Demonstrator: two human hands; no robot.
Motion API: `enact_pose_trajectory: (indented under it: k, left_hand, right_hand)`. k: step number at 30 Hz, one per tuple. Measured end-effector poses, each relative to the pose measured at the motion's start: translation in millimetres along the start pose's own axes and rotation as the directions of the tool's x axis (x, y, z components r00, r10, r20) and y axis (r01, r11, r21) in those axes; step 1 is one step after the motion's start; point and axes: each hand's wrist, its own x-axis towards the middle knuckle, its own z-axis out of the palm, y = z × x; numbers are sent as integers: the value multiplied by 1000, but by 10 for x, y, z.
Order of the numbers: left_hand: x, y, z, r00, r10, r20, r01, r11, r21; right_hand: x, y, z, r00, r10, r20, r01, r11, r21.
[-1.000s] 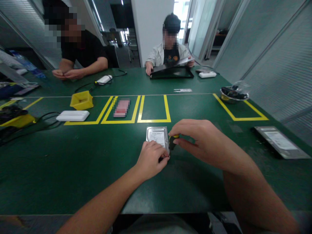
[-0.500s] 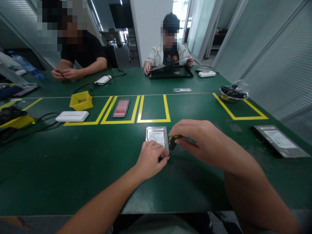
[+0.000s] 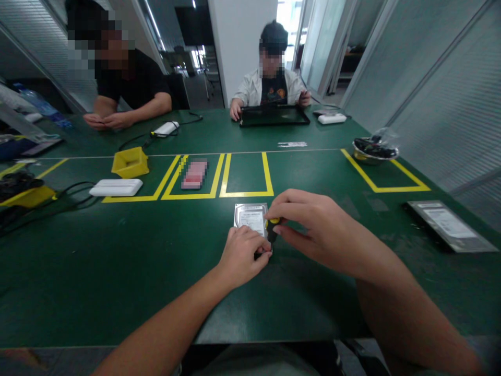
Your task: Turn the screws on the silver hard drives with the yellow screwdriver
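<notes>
A silver hard drive (image 3: 250, 216) with a white label lies flat on the green table in front of me. My left hand (image 3: 243, 253) covers its near part, fingers curled over the top, thumb and forefinger closed at the near right corner. A short screwdriver (image 3: 271, 230) with a black and yellow handle is gripped in the fingers of my right hand (image 3: 307, 222). It points down, and its tip is by that same corner, next to my left fingertips. Whether the tip sits in a screw is too small to tell.
A second hard drive (image 3: 450, 225) lies at the right. Behind it stands a bowl (image 3: 376, 151) of dark parts. Yellow tape (image 3: 246, 195) marks areas on the table; a phone (image 3: 194, 175), a yellow bin (image 3: 130, 163) and a white power strip (image 3: 116, 187) lie left. Two people sit opposite.
My right hand has shifted slightly left, bringing the screwdriver more upright over the drive's near right corner. My left hand has stayed put. Across the table, a person's dark panel has been lowered.
</notes>
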Motion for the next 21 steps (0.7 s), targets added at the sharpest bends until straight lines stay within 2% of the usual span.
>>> enact_pose_trajectory:
  k: [7, 15, 21]
  left_hand:
    - [5, 15, 10, 1000, 5, -27, -4, 1000, 19]
    - [-9, 6, -6, 1000, -1, 31, 2, 1000, -24]
    - [-9, 3, -18, 999, 0, 46, 1, 1000, -10]
  right_hand:
    - [-6, 8, 20, 1000, 13, -7, -13, 1000, -22]
    - [-25, 40, 3, 999, 5, -46, -7, 999, -42]
    - [-24, 17, -44, 1000, 18, 14, -18, 1000, -7]
